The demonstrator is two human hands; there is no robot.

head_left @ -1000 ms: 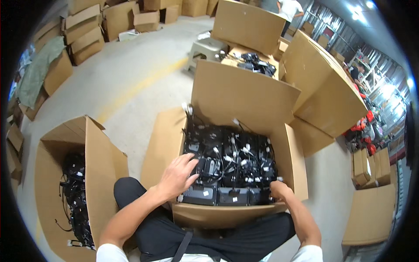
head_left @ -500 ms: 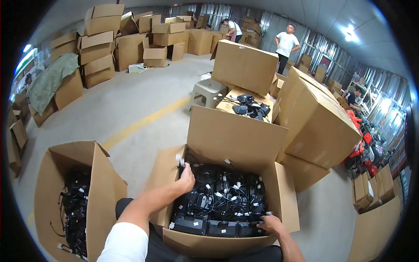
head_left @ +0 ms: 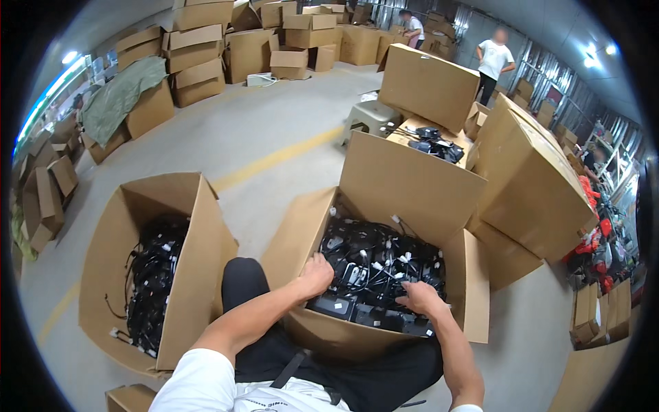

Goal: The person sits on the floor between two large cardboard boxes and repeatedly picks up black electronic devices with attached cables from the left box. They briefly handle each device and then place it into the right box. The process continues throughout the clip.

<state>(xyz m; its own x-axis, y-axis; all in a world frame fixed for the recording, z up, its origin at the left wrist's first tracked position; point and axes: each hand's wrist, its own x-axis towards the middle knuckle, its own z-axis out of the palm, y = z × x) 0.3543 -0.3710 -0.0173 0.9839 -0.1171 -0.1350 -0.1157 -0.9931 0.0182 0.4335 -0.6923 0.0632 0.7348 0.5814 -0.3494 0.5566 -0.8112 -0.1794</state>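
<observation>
Reaching into the open cardboard box (head_left: 312, 240) between the knees, both hands are down among the black power adapters (head_left: 384, 264) and their tangled cords. The left hand (head_left: 316, 275) sits at the near left corner of the pile with the fingers curled down over the adapters, knuckles up, so I can't tell if it's actually gripping one or just resting on top. The right hand (head_left: 420, 299) is further right, near the front wall, fingers bent and dipping toward a block-shaped adapter; the fingertips are hidden in the cords, so whether it has pinched anything is a toss-up too.

As for progress, my read is that it's somewhere in the middle. The box in front looks pretty full, black bricks and white-tagged cables packed across the whole bottom, some lined up neatly along the front edge. The second open box (head_left: 147, 226) on the left side has a heap of loose black cables (head_left: 151, 275) lying in it, not up to the rim. So plenty of gear in both, and neither hand has lifted anything clear.

Further out there's another carton with more black adapters on top (head_left: 429, 141), big closed cartons (head_left: 528, 182) on the right, stacks of boxes along the far wall, and two other people standing way back there.
</observation>
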